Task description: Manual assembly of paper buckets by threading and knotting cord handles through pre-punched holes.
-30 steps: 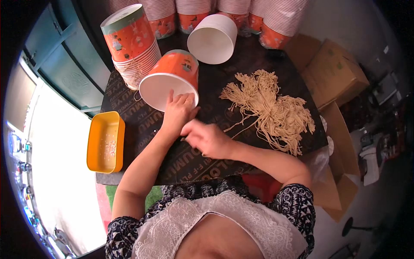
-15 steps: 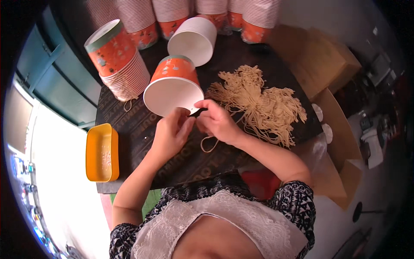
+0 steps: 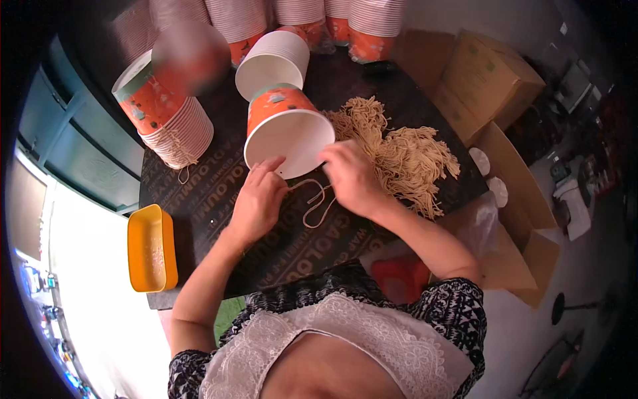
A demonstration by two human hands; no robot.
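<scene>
An orange paper tub (image 3: pixel 292 139) with a white inside lies on its side, its mouth tilted towards me. My left hand (image 3: pixel 261 199) pinches the near-left part of its rim, with fingertips reaching inside the mouth. A small dark hole shows in the wall close to those fingers. At the right of the rim my right hand (image 3: pixel 353 178) is closed, its fingertips against the edge. A loose beige cord (image 3: pixel 319 216) loops on the table between both hands; one stretch runs to my left fingers, and its ends are hidden.
A bundle of beige cords (image 3: pixel 412 156) lies right of the tub. Behind it rests another white tub (image 3: pixel 272 70). Stacked tubs (image 3: pixel 176 136) stand at left, with more stacks (image 3: pixel 372 33) along the back. A yellow bin (image 3: pixel 153 249) sits at the left edge; cardboard boxes (image 3: pixel 488 80) are at right.
My hands have moved apart from a close pinch at the near rim. The right hand has shifted right along the rim, and the tub has turned slightly. More cord shows between the hands.
</scene>
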